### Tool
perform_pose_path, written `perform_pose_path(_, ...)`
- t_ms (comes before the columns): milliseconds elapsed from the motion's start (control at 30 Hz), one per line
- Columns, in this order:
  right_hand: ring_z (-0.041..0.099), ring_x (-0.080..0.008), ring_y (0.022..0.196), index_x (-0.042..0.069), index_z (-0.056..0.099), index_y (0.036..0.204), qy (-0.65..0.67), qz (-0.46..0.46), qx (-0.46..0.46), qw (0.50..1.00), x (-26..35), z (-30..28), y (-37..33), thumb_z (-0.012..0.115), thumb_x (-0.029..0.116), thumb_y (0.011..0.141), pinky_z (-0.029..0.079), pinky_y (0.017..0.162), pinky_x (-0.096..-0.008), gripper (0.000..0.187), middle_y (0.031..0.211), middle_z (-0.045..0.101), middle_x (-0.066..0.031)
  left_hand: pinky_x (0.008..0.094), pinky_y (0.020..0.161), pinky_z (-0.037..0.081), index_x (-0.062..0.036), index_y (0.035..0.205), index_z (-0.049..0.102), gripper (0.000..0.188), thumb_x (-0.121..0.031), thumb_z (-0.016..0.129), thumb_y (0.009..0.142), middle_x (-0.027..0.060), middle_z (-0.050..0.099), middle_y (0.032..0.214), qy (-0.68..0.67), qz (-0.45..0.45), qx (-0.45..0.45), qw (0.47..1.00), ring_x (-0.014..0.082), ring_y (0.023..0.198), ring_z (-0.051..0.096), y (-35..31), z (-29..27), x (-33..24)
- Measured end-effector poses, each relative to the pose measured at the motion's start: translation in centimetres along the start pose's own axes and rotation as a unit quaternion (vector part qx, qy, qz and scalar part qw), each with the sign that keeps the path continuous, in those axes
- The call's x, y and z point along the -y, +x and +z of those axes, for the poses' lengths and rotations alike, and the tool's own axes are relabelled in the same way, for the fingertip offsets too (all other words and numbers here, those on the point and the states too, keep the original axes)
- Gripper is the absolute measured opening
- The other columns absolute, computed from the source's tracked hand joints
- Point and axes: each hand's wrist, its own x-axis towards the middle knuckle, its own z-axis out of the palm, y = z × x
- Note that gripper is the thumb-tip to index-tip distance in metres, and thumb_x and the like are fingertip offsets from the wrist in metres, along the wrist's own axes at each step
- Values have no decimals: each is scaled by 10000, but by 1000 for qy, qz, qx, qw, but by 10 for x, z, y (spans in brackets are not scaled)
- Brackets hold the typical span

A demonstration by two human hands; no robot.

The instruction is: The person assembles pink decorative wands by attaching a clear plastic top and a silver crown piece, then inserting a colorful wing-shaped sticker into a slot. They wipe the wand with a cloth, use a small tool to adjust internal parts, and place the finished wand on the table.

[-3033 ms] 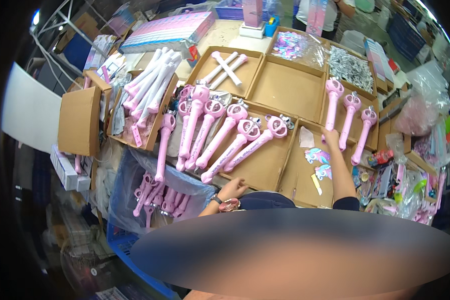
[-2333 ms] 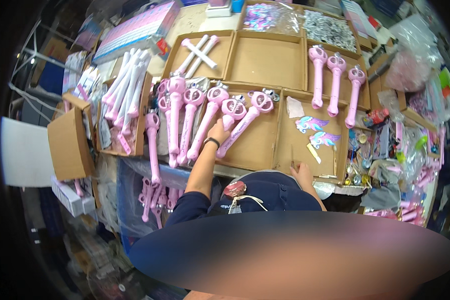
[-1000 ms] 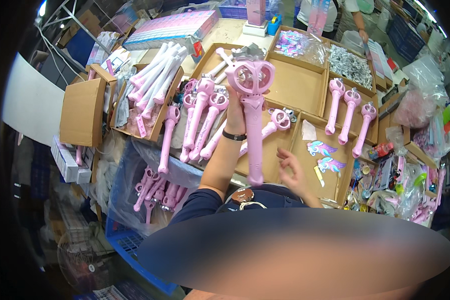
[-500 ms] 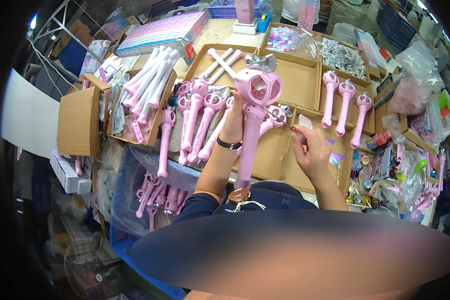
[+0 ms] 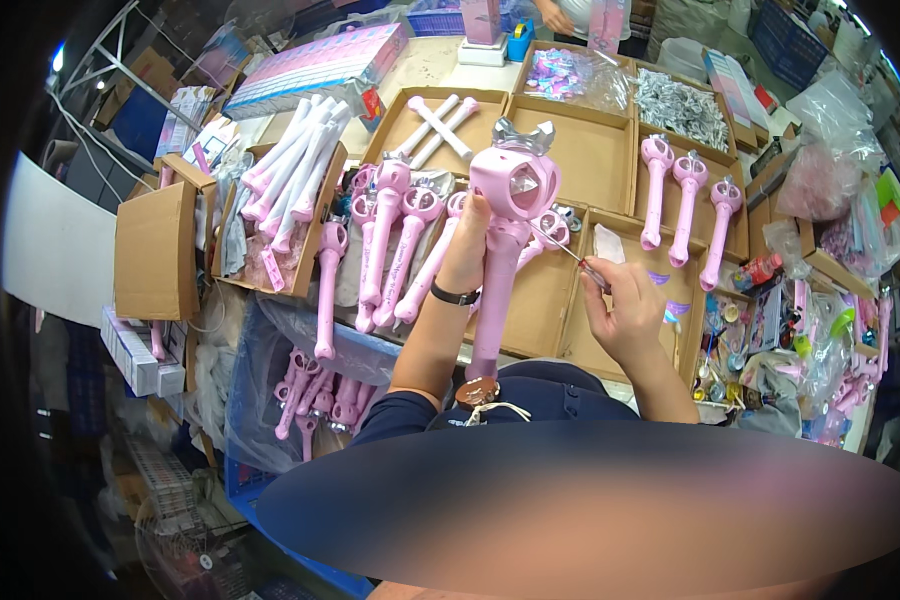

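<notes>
A pink toy wand [image 5: 503, 270] stands upright before me, with a silver crown on top and a clear gem inside its round open head. My left hand [image 5: 464, 245] is closed around it just below the head, partly hidden behind the handle. A thin metal screwdriver [image 5: 592, 273] is pinched in the fingers of my right hand [image 5: 625, 312]. Its shaft slants up to the left, and the tip reaches the wand's neck below the head. Whether it sits in a screw is too small to tell. Several more pink wands [image 5: 400, 255] lie left of my left hand.
Shallow cardboard trays [image 5: 600, 160] cover the table; three wands [image 5: 690, 205] lie in the right one, silver parts [image 5: 685, 110] behind. White-and-pink sticks [image 5: 300, 170] fill a carton at left. A lined blue crate [image 5: 245, 480] holds wands below. Another person's hand [image 5: 552, 14] shows at the far edge.
The wand's head has turned slightly in my left hand, so the gem shows farther right. The screwdriver stays at the neck. Another person's hand has come into view at the far edge.
</notes>
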Motion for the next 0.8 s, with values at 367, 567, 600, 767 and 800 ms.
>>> perform_pose_path(367, 466, -41, 543, 2, 601, 823, 337, 392, 79, 853, -33, 4, -15, 602, 159, 866, 358, 445, -202, 163, 688, 518, 0, 269, 802, 447, -65, 1392, 161, 728, -432, 529, 883, 73, 432, 1205, 163, 58, 30, 984, 117, 1014, 477, -12, 8, -2)
perform_pose_path(567, 439, -42, 572, 35, 461, 947, 457, 398, 109, 788, -50, 20, -50, 518, 242, 924, 355, 486, -176, 216, 751, 501, -21, 278, 719, 502, -54, 1402, 37, 977, -124, 737, 723, 169, 377, 1267, 260, 36, 37, 964, 190, 1022, 502, -17, 8, 3)
perform_pose_path(600, 436, -50, 584, 59, 389, 1004, 471, 395, 118, 780, -52, 21, -54, 491, 239, 935, 365, 497, -183, 217, 770, 496, -18, 292, 754, 497, -44, 1400, 41, 981, -132, 741, 719, 172, 371, 1275, 258, 26, 38, 965, 201, 1046, 496, -16, 7, 4)
perform_pose_path(767, 446, -60, 579, 41, 423, 943, 469, 453, 108, 751, -61, 29, -64, 488, 236, 936, 369, 498, -196, 206, 749, 518, -26, 320, 928, 400, -20, 1397, 52, 992, -86, 745, 691, 168, 388, 1266, 323, 44, 28, 945, 207, 1154, 424, -19, 5, 13)
perform_pose_path(800, 452, -62, 582, 39, 430, 928, 435, 472, 123, 756, -61, 29, -66, 488, 237, 936, 366, 498, -198, 206, 749, 526, -29, 328, 939, 391, -15, 1398, 37, 1011, -91, 751, 687, 178, 383, 1273, 353, 71, 22, 933, 221, 1163, 420, -20, 5, 16)
